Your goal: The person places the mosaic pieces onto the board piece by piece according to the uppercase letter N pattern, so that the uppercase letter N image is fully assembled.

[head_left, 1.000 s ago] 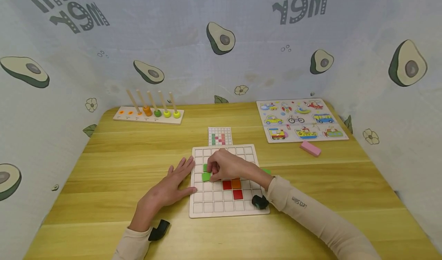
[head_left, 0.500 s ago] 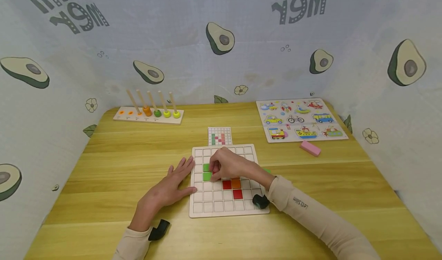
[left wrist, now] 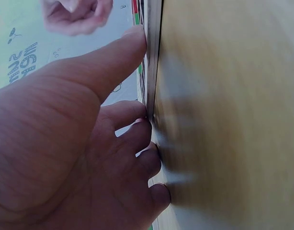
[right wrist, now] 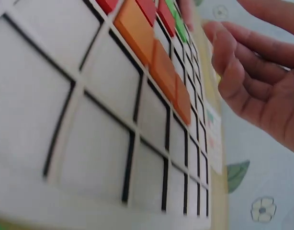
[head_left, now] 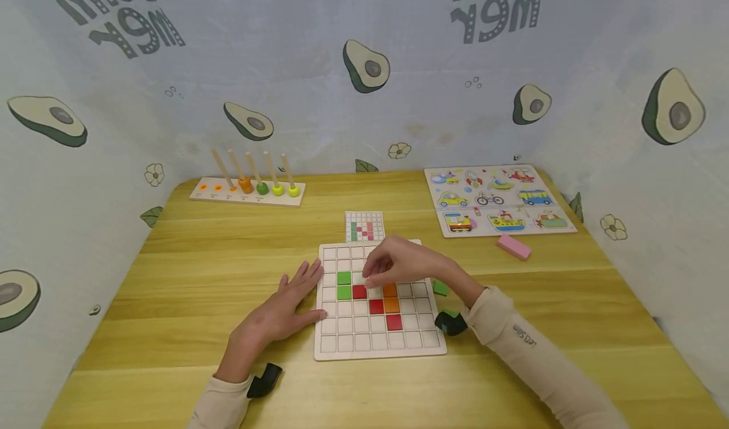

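Observation:
My left hand (head_left: pixel 290 305) rests with spread fingers against the left edge of the gridded wooden board (head_left: pixel 342 342); its thumb touches the rim in the left wrist view. My right hand (head_left: pixel 404 261) hovers over the board's upper middle, its fingers loosely bent. In the right wrist view, nothing shows between those fingers (right wrist: pixel 231 79). Two green tiles (head_left: pixel 344 278) sit one below the other in cells at left. Beside the lower one lies a red tile (head_left: pixel 359 292), with more red tiles (head_left: pixel 394 322) going diagonally down. Orange tiles (right wrist: pixel 163 64) form a column, partly hidden by my right hand in the head view.
A small pattern card (head_left: pixel 364 225) lies behind the board. Loose green tiles (head_left: pixel 440 288) are on the table at its right. Farther off stand a peg counter (head_left: pixel 245 192) at left, and a vehicle puzzle (head_left: pixel 477 193) with a pink block (head_left: pixel 514 247) at right.
My right hand has let go of the red tile beside the lower green one and moved up and to the right. The left hand has stayed at the board's edge.

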A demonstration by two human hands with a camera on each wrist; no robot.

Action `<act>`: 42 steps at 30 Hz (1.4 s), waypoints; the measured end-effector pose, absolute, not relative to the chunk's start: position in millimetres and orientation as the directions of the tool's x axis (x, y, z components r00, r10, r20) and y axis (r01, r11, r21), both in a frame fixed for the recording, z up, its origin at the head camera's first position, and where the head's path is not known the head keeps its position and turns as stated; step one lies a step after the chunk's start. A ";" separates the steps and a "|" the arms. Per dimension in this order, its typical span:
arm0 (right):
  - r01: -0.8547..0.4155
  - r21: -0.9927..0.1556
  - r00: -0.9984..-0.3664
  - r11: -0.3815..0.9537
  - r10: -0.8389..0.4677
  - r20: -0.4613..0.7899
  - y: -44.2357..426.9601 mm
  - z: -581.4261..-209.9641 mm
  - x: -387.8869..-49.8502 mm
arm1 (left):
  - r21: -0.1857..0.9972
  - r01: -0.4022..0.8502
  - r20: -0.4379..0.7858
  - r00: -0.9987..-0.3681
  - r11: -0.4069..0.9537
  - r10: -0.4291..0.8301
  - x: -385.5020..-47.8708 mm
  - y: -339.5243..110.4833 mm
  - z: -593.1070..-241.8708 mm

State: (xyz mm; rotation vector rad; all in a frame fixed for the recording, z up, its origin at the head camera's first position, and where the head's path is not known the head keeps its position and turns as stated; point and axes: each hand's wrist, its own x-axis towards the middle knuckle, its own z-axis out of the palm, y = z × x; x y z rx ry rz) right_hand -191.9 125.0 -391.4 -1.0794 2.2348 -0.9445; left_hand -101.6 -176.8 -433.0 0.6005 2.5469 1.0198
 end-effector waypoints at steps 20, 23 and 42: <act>-0.362 -0.839 -0.613 0.406 -0.782 -0.114 229.8 -395.4 -192.5 | 0.703 0.275 -0.140 -0.851 0.656 0.506 -100.8 -176.2 -433.7; -0.351 -0.844 -0.620 0.406 -0.776 -0.116 239.7 -398.4 -189.7 | 0.706 0.274 -0.141 -0.850 0.653 0.508 -100.8 -175.8 -433.7; -0.366 -0.774 -0.703 0.517 -0.698 -0.134 263.8 -417.0 -178.5 | 0.700 0.270 -0.144 -0.854 0.662 0.500 -100.9 -176.8 -434.6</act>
